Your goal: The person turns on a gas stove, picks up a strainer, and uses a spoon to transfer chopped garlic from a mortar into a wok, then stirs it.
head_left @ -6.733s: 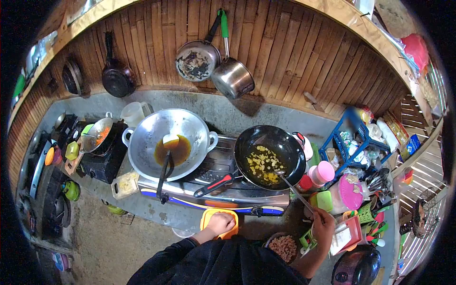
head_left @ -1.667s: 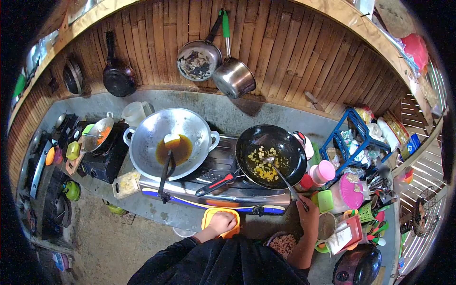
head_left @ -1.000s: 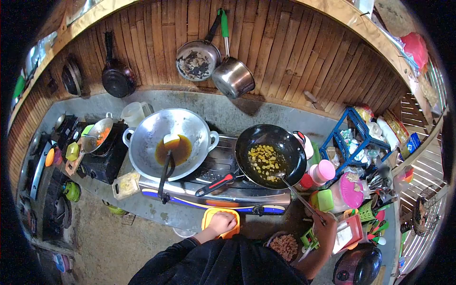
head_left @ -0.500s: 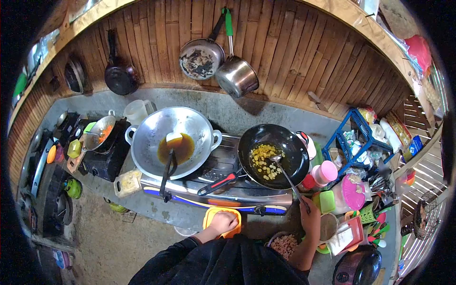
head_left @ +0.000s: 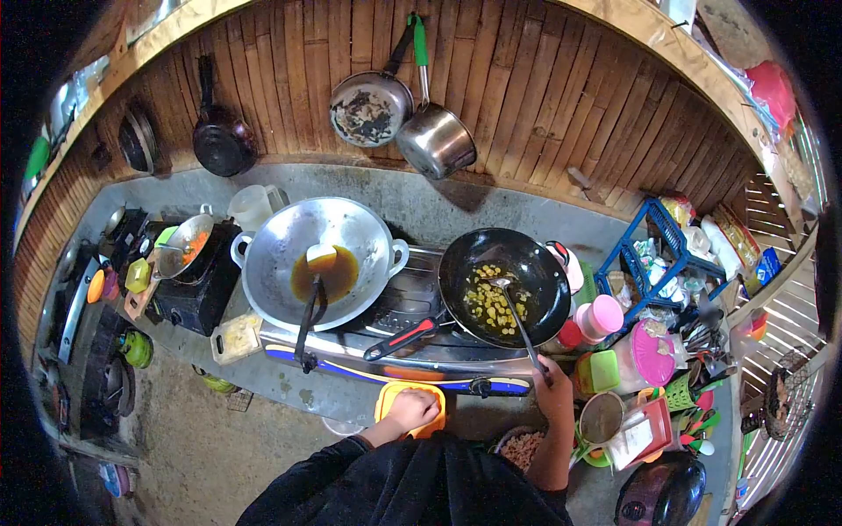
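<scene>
My right hand (head_left: pixel 553 386) is closed round the dark handle of a long metal cooking spoon (head_left: pixel 519 317). The spoon's head rests among small yellow pieces of food (head_left: pixel 496 307) in a black wok (head_left: pixel 545 289), which sits on the stove's right side. My left hand (head_left: pixel 414 409) lies over a yellow-orange plastic container (head_left: pixel 386 403) at the front of the stove, fingers curled at it; their tips are hidden. A bowl of reddish-brown crumbly food (head_left: pixel 524 447) stands near my right forearm.
A large silver wok (head_left: pixel 368 228) holds brown liquid and a dark-handled ladle (head_left: pixel 304 337) on the left burner. The black wok's red-and-black handle (head_left: pixel 403 340) points left. Plastic containers (head_left: pixel 605 368) and a blue rack (head_left: pixel 667 241) crowd the right. Pans (head_left: pixel 373 110) hang on the bamboo wall.
My right hand has moved left and slightly up with the spoon. The spoon's head has shifted slightly, and the yellow pieces are spread differently in the wok. My left hand stays put.
</scene>
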`<move>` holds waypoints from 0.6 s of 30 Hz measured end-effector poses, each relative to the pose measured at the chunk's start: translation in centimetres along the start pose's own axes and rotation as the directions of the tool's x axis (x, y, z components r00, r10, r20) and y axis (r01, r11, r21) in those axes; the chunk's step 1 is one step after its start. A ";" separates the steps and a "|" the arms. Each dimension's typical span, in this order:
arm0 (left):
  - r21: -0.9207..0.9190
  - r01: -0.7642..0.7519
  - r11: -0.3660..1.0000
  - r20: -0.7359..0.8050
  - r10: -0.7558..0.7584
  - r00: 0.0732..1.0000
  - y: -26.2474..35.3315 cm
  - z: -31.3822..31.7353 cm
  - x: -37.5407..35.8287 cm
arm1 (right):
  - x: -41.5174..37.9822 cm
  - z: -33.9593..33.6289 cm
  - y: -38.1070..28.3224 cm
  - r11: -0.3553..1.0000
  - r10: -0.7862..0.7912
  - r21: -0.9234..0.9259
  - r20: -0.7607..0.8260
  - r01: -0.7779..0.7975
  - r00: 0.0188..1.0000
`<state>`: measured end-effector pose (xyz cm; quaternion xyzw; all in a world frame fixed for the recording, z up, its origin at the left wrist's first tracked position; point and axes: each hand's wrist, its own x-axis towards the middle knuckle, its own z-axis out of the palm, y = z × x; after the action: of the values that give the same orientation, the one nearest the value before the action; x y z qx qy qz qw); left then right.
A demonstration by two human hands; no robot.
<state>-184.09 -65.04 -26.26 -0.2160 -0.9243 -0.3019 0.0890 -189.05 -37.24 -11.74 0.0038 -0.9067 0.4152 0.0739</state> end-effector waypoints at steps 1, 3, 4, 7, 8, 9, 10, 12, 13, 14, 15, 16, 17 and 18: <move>-0.001 0.004 1.000 0.006 -0.004 1.000 -0.1 0.1 0.0 | -0.2 -0.4 -0.1 1.000 0.001 0.000 -0.002 -0.001 1.000; -0.017 -0.007 1.000 -0.001 0.007 1.000 -0.2 0.2 0.0 | -0.5 -1.4 -0.3 0.998 -0.031 0.064 0.024 0.029 0.999; -0.034 -0.016 0.999 -0.008 0.016 1.000 -0.3 0.2 0.0 | -0.8 -1.9 -0.5 0.997 -0.032 0.065 0.022 0.030 0.999; -0.035 -0.039 0.999 -0.032 0.038 0.999 -0.4 0.3 0.0 | -1.7 -3.5 -1.4 0.998 0.056 0.025 -0.008 -0.056 0.998; -0.036 -0.041 0.999 -0.031 0.040 0.999 -0.3 0.2 0.0 | -2.0 -4.1 -1.9 0.998 0.043 0.036 -0.035 -0.041 0.998; -0.052 -0.030 0.998 -0.027 0.028 0.999 -0.3 0.1 0.0 | -2.3 -4.5 -2.1 0.999 0.029 0.047 -0.062 -0.026 0.998; -0.068 -0.019 0.998 -0.022 0.017 1.000 -0.2 0.1 0.0 | -2.5 -5.0 -2.0 0.999 0.030 0.046 -0.063 -0.027 0.998; -0.058 -0.005 0.998 -0.015 0.004 1.000 -0.1 0.0 0.0 | -3.0 -6.0 -1.5 0.998 0.054 -0.014 -0.065 -0.055 0.996; -0.047 0.011 0.999 -0.009 -0.011 1.000 -0.1 0.1 0.0 | -3.3 -6.4 -1.4 0.998 0.055 -0.014 -0.067 -0.056 0.996; -0.048 0.009 0.999 -0.009 -0.010 1.000 -0.1 0.2 0.0 | -3.7 -6.8 -1.3 0.998 0.057 -0.007 -0.079 -0.058 0.995; -0.039 0.012 0.999 -0.016 -0.012 1.000 -0.2 0.3 -0.1 | -4.0 -7.2 -1.5 0.998 0.059 0.000 -0.091 -0.060 0.994; -0.031 0.014 0.999 -0.023 -0.015 1.000 -0.2 0.4 -0.1 | -4.3 -7.8 -2.0 0.998 0.060 0.000 -0.092 -0.060 0.994; -0.031 0.013 0.999 -0.022 -0.014 1.000 -0.2 0.3 0.0 | -4.5 -8.4 -2.8 0.998 0.047 -0.036 -0.085 -0.050 0.995; -0.038 0.030 0.999 0.008 -0.030 1.000 -0.1 0.1 0.0 | -4.7 -9.0 -3.6 0.997 0.035 -0.071 -0.077 -0.041 0.996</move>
<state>-184.11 -65.06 -26.45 -0.2049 -0.9219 -0.3199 0.0766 -182.94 -33.06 -3.93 -0.0320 -0.9176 0.3833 0.1004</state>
